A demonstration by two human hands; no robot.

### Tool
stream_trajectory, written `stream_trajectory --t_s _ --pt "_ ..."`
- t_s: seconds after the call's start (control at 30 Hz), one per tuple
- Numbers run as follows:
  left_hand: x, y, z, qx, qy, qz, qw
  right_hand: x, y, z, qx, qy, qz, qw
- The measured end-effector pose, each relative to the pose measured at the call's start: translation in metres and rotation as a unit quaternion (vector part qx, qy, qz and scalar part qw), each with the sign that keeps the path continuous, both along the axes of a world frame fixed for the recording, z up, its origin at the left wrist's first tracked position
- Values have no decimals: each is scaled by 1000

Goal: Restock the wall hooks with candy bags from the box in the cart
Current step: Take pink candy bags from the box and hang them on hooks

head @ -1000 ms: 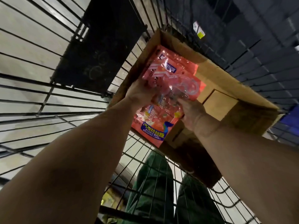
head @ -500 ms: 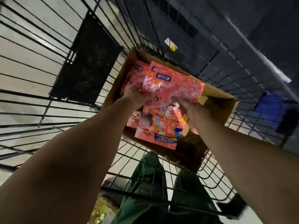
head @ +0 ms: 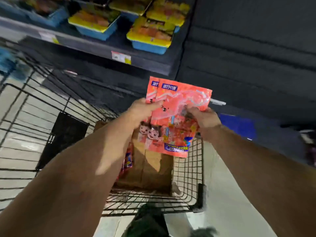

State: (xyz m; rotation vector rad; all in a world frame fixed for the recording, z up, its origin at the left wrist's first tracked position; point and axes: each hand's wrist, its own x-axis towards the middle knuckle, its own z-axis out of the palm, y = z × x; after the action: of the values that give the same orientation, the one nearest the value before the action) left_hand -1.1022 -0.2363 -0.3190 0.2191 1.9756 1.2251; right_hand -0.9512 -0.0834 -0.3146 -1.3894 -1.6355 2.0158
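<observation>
Two pink candy bags (head: 177,106), stacked one behind the other, are held upright above the cart. My left hand (head: 143,112) grips their left edge, thumb across the front. My right hand (head: 203,117) pinches the right side of the front bag. Below them the brown cardboard box (head: 150,168) sits in the black wire cart (head: 189,171); one more candy bag (head: 127,161) shows at the box's left wall. No wall hooks are in view.
A dark store shelf (head: 106,47) runs across the top, carrying yellow and blue snack boxes (head: 150,35) and a price tag (head: 121,57). A dark panel wall (head: 248,57) fills the upper right. The cart's black flap (head: 63,137) hangs at left. Pale floor lies around the cart.
Both hands have lifted the candy bags up out of the box. My view has tilted up from the cart's inside toward the shelf and wall.
</observation>
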Motion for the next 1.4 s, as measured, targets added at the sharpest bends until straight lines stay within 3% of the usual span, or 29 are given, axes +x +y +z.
stream_trajectory --t_s 0.17,0.37,0.57,0.73,1.1,1.4 --pt "87 101 64 56 12 -53 997 106 81 62 44 60 -75 994" --pt "267 231 118 122 1 -128 984 302 172 128 111 83 -172 975" --pt "446 356 165 187 -44 -257 947 496 235 188 179 89 -327 924" --pt "546 424 184 209 -67 -357 908 610 266 199 207 87 -439 870" --pt "618 570 160 214 -78 -386 894 692 373 178 182 105 -525 825" --pt "612 683 149 194 -39 -395 897 709 479 181 152 107 -535 824"
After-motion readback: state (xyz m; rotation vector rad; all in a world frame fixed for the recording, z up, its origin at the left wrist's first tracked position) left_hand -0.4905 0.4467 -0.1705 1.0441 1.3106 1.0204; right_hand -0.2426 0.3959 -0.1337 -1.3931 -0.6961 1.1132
